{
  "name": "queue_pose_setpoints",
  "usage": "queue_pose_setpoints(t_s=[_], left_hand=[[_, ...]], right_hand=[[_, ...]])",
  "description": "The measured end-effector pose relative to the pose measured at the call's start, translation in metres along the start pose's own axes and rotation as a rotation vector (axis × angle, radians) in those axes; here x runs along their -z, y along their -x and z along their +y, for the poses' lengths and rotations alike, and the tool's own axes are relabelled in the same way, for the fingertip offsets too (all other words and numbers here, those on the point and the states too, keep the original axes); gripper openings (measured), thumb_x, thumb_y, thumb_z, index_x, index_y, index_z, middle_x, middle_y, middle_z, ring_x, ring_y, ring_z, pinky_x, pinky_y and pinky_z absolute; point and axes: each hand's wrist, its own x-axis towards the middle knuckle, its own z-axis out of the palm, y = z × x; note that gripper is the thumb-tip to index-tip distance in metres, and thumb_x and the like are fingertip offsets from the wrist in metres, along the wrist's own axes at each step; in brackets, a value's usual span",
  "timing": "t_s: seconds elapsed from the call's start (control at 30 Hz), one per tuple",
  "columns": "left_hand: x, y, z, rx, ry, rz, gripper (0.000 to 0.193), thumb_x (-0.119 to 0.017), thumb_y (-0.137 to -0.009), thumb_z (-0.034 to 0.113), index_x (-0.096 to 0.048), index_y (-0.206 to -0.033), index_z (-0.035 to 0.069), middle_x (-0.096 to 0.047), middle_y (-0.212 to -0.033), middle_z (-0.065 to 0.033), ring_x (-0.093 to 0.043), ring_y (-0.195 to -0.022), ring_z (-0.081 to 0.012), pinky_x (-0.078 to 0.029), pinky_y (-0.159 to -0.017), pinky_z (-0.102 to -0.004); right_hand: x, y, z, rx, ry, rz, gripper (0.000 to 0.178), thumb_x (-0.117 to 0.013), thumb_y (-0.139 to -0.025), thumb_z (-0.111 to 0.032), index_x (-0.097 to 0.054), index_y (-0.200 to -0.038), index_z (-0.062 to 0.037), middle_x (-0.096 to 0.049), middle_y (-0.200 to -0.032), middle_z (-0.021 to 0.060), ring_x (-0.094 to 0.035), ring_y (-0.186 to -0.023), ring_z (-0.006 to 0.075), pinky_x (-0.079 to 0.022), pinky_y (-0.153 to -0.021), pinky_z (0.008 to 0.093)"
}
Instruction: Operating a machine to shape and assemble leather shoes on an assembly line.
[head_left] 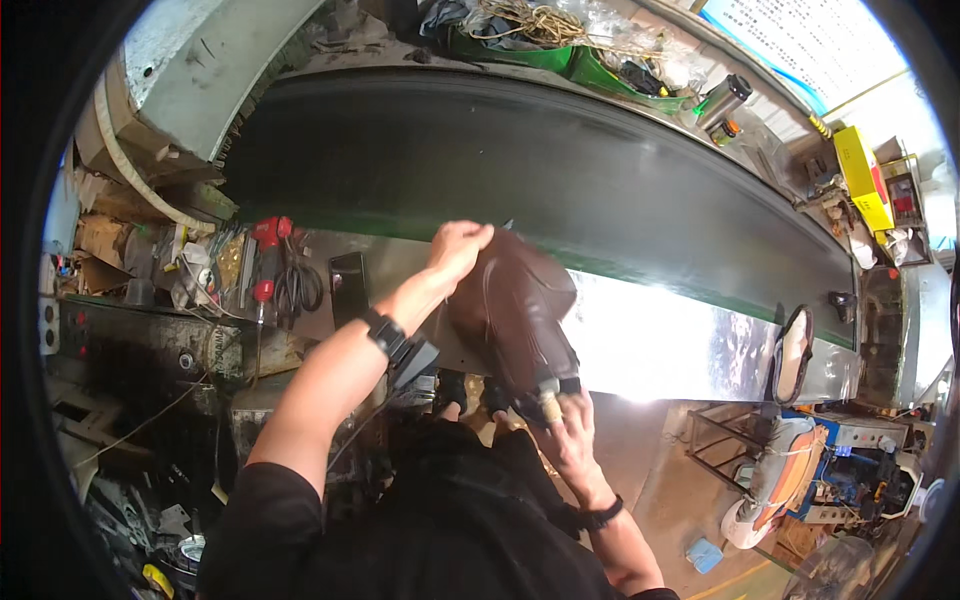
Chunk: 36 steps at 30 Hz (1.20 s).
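Observation:
A brown, leather-like piece [515, 305], folded and slightly blurred, hangs between my two hands above the edge of a metal worktop. I cannot make out exactly what it is. My left hand [462, 247] is closed on its far upper end, fingers pinched together. At the near lower end my right hand [572, 440] is closed round a small pale piece with a dark part [550, 400], which touches the brown leather. Whether that pale piece is a tool or part of the leather piece is unclear.
Beyond my hands runs a wide dark conveyor belt [500, 150]. Bright sheet metal [670, 335] borders it, with a shoe-shaped item [793, 352] at its right end. A red heat gun [268, 250] lies left, beside a dark flat panel [348, 287]. Green bins [610, 80] line the back.

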Motion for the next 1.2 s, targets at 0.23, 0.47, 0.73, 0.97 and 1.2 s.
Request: queue_pose_setpoints(t_s=[0.23, 0.47, 0.73, 0.97, 1.2], left_hand=[[-0.033, -0.016, -0.011, -0.198, -0.543, 0.372, 0.043, -0.06, -0.096, 0.044, -0.076, -0.091, 0.005, -0.074, -0.093, -0.0195, -0.069, -0.093, -0.0417, -0.054, -0.086, -0.0484], [-0.017, 0.03, -0.046, 0.138, -0.354, 0.163, 0.053, -0.068, -0.09, 0.048, -0.072, -0.1, -0.003, -0.075, -0.097, -0.0198, -0.071, -0.094, -0.0342, -0.053, -0.085, -0.0441], [-0.059, 0.05, -0.035, 0.115, -0.498, 0.303, 0.074, -0.075, -0.073, 0.047, -0.06, -0.127, -0.001, -0.067, -0.119, -0.0283, -0.063, -0.118, -0.0414, -0.05, -0.101, -0.0473], [-0.007, 0.08, -0.045, 0.106, -0.005, 0.328, 0.043, -0.075, -0.074, 0.03, -0.067, -0.104, 0.0, -0.07, -0.098, -0.0141, -0.067, -0.092, -0.0261, -0.053, -0.081, -0.038], [0.076, 0.203, -0.005, -0.081, 0.107, 0.564, 0.048, -0.077, -0.075, 0.032, -0.066, -0.108, -0.001, -0.07, -0.098, -0.0134, -0.067, -0.089, -0.0238, -0.053, -0.081, -0.0369]], right_hand=[[-0.041, -0.013, 0.023, -0.43, -0.571, 0.151, 0.158, -0.101, -0.059, -0.023, 0.02, -0.159, -0.0065, -0.009, -0.166, 0.0257, -0.028, -0.15, 0.0391, -0.034, -0.118, 0.0487], [0.001, 0.041, 0.037, -0.493, -0.588, -0.113, 0.115, -0.088, -0.072, -0.008, -0.015, -0.16, 0.0013, -0.04, -0.156, 0.0252, -0.043, -0.142, 0.0441, -0.037, -0.117, 0.0442], [-0.02, 0.054, 0.064, -0.234, -0.418, -0.106, 0.099, -0.087, -0.074, -0.013, -0.03, -0.155, 0.0003, -0.044, -0.153, 0.024, -0.043, -0.141, 0.045, -0.036, -0.116, 0.0478], [0.006, 0.028, 0.044, -0.216, -0.631, -0.202, 0.099, -0.087, -0.075, -0.015, -0.031, -0.155, 0.001, -0.047, -0.151, 0.0242, -0.041, -0.143, 0.0429, -0.029, -0.12, 0.0504], [0.004, -0.106, -0.004, -0.94, -1.106, -0.832, 0.091, -0.072, -0.095, -0.041, -0.022, -0.16, -0.0029, -0.049, -0.149, 0.0161, -0.05, -0.133, 0.0275, -0.038, -0.112, 0.0396]])
